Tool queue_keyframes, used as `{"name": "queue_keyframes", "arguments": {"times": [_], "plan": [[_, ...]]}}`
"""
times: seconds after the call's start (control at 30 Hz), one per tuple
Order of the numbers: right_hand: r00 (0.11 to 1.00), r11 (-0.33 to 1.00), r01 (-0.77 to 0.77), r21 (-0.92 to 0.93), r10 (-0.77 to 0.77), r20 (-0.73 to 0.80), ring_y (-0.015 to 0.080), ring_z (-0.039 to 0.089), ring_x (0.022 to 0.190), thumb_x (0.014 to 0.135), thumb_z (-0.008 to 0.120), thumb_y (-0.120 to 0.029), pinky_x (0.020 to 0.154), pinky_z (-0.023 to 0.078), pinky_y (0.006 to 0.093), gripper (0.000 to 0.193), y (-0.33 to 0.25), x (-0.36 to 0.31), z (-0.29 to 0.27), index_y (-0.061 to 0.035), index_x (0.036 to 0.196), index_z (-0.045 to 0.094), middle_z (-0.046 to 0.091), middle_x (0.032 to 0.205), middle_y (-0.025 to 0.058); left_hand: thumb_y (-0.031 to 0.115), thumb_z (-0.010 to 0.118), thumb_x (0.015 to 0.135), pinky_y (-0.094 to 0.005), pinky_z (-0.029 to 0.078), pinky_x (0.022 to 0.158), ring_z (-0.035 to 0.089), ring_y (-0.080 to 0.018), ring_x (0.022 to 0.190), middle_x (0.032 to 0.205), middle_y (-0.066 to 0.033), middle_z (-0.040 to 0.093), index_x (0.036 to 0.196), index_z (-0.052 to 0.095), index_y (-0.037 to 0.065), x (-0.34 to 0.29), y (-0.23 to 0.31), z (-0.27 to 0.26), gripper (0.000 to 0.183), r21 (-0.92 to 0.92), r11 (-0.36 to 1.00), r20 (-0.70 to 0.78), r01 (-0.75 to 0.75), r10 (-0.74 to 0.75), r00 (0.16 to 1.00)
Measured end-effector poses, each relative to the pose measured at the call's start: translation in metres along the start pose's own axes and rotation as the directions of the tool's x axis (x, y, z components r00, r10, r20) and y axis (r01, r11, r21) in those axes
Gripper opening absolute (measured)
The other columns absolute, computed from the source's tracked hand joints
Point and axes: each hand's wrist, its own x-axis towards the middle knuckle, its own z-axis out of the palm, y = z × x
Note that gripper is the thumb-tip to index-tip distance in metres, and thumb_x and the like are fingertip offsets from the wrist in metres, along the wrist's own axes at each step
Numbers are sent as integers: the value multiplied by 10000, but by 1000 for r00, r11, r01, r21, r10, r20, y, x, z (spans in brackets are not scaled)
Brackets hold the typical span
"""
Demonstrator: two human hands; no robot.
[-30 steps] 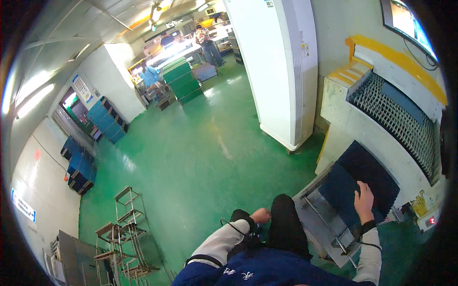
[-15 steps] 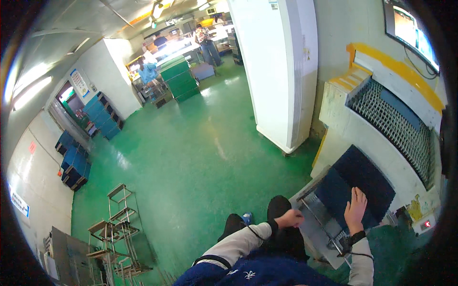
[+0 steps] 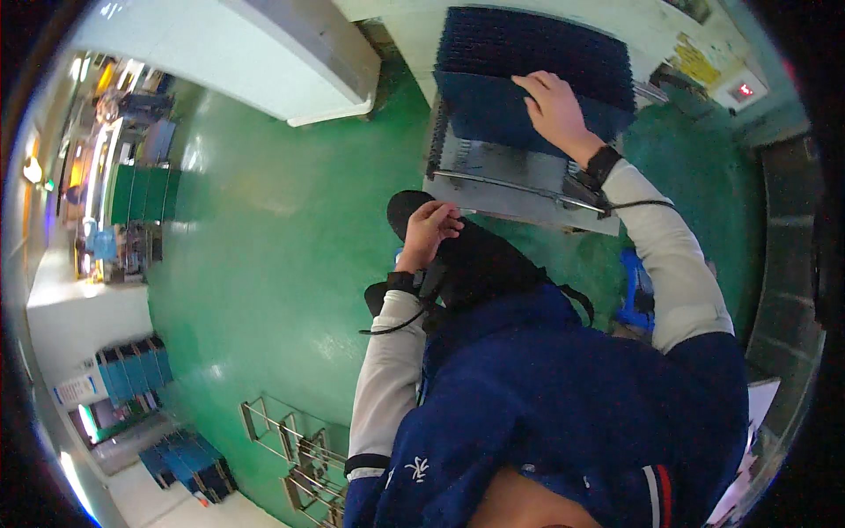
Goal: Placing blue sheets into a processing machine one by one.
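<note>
A stack of dark blue ribbed trays (image 3: pixel 528 62) lies on a grey metal platform (image 3: pixel 519 189) in front of me. My right hand (image 3: pixel 553 107) rests flat on the near edge of the top tray, fingers spread. My left hand (image 3: pixel 429 227) is curled by my raised black-trousered knee (image 3: pixel 475 260), its fingers closed near the platform's front rail (image 3: pixel 493 180); whether it grips anything I cannot tell. Both wrists wear black bands with cables.
A green floor (image 3: pixel 264 229) stretches to my left. A large white cabinet (image 3: pixel 264 53) stands at the upper left. Wire racks (image 3: pixel 290 440) sit at the lower left, blue crates (image 3: pixel 132 378) by the wall. A blue stool (image 3: pixel 635 290) is beside my right side.
The view has tipped steeply down. My left hand rose from my lap to the platform's front edge. My right hand stayed on the blue trays, shifting toward their near edge.
</note>
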Motion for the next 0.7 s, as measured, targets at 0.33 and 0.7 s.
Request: {"name": "queue_keyframes", "arguments": {"times": [0.33,0.7], "plan": [[999,999,-52,-5,52,-3,313,566,910,792,585,-58,802,448,419,349,-6,4,6,-101,1138,574,579,983,105,152,553,948,-289,530,618,645,-196,742,906,-106,645,1034,583,-9,-3,3,-8,185,-13,1000,-22,-17,16,1000],[995,995,-95,-16,94,-18,326,594,891,807,582,-79,759,461,434,278,-6,12,3,-82,1083,547,599,959,122,160,549,950,-289,531,634,646,-195,745,913,-100,644,1049,577,1,0,4,-4,189,-12,1000,-42,-2,2,999]]}}
